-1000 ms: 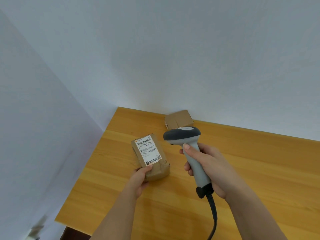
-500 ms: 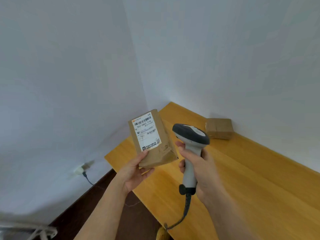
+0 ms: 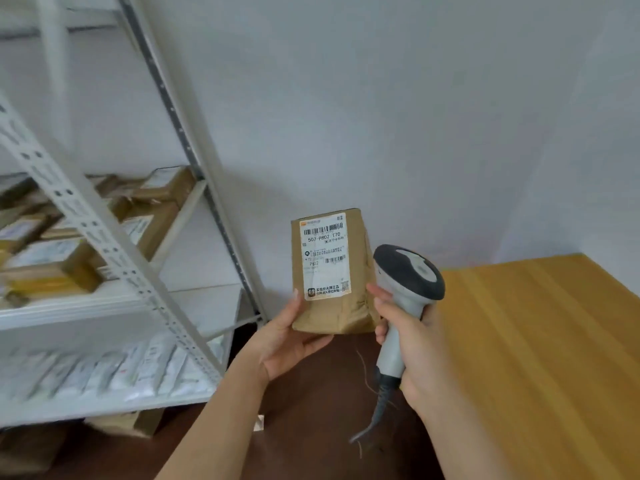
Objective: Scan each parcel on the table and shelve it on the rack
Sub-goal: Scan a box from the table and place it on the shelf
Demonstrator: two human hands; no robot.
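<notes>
Parcel (image 3: 330,271) held off wooden table (image 3: 540,341), white rack (image 3: 114,251), grey wall (image 3: 381,98)

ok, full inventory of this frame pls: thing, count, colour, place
parcel: one, brown paper with a white label, held up off the table, label facing the camera
scanner: one, grey with a dark head, right of the parcel, cable hanging below
rack: one, white metal, left side of the view
shelved parcels: several, brown with white labels, count blurred, on the rack's middle shelf
white packets: a row, count blurred, on the shelf below
table: one, yellow wood, right side
wall: white, behind everything
floor: dark brown, under the arms
left hand: holds the parcel from its lower end
right hand: grips the scanner's handle
</notes>
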